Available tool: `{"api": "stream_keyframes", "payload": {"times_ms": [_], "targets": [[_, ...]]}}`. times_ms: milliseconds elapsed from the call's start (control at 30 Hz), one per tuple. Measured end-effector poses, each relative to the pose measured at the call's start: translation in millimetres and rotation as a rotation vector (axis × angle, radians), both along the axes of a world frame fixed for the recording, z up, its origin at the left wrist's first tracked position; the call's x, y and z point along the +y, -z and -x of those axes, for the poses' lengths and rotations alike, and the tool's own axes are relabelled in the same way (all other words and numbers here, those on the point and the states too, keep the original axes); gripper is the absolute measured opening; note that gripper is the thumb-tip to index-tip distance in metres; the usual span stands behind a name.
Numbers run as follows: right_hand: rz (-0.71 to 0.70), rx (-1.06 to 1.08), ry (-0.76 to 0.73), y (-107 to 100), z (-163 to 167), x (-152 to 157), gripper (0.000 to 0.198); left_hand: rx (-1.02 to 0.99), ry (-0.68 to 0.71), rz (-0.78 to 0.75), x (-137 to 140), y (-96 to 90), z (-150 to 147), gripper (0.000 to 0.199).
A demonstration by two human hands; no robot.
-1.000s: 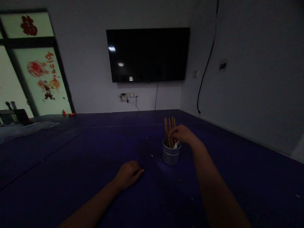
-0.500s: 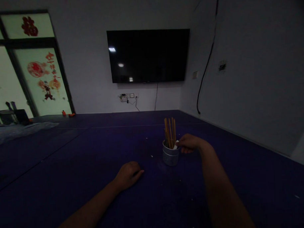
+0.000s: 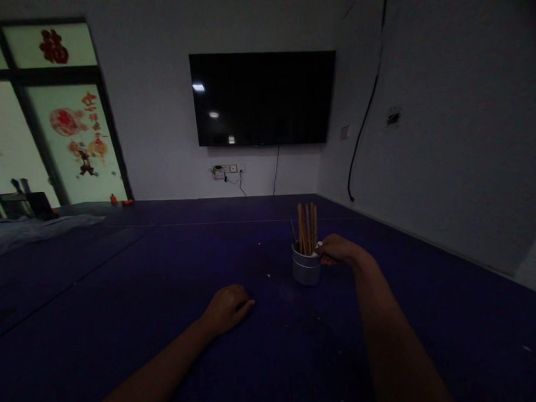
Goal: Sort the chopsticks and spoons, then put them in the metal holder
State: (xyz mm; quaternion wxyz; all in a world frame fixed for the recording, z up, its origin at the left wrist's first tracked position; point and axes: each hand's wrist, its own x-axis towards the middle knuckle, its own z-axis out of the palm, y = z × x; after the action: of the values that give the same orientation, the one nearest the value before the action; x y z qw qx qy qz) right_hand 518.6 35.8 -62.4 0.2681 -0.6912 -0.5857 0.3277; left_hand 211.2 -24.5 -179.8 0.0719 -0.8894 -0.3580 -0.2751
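A grey cup (image 3: pixel 306 273) stands on the dark blue tabletop, right of the middle. Several wooden chopsticks (image 3: pixel 307 229) rise out of it, and a thin dark stick (image 3: pixel 293 230) leans to its left side. At the cup's right rim my right hand (image 3: pixel 335 248) pinches a small white piece (image 3: pixel 317 248), perhaps a handle; its kind does not show. The fingertips are partly hidden behind the rim. My left hand (image 3: pixel 228 309) rests palm down on the table, left of the cup and apart from it. Its thumb sticks out from loosely bent fingers, with nothing seen in them.
Small white scraps (image 3: pixel 268 275) dot the tabletop (image 3: pixel 173 257). Clear plastic sheeting (image 3: pixel 44 229) and a black holder (image 3: pixel 26 205) lie far left, near small orange items (image 3: pixel 126 202). A television (image 3: pixel 264 98) hangs on the wall behind, and a black cable (image 3: pixel 363 133) dangles at right.
The cup and its chopsticks have shifted slightly right and away from me, with my right hand still at the rim. The dark stick now leans out further left. My left hand stays put.
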Motion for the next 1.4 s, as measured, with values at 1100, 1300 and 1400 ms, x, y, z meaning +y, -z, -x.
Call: {"api": "stream_keyframes", "payload": {"times_ms": [1100,1300,1400], "targets": [[-0.067,0.004,0.429,19,-64,7,0.020,-0.053,0.000,0.038,-3,-4.3,0,0.041],[-0.054,0.012,0.431,24,-62,6,0.023,-0.126,-0.065,-0.061,-3,-3.2,0,0.039],[-0.059,-0.047,0.433,10,-63,-3,0.027,-0.196,-0.095,-0.151,-3,-2.1,-2,0.033]]}}
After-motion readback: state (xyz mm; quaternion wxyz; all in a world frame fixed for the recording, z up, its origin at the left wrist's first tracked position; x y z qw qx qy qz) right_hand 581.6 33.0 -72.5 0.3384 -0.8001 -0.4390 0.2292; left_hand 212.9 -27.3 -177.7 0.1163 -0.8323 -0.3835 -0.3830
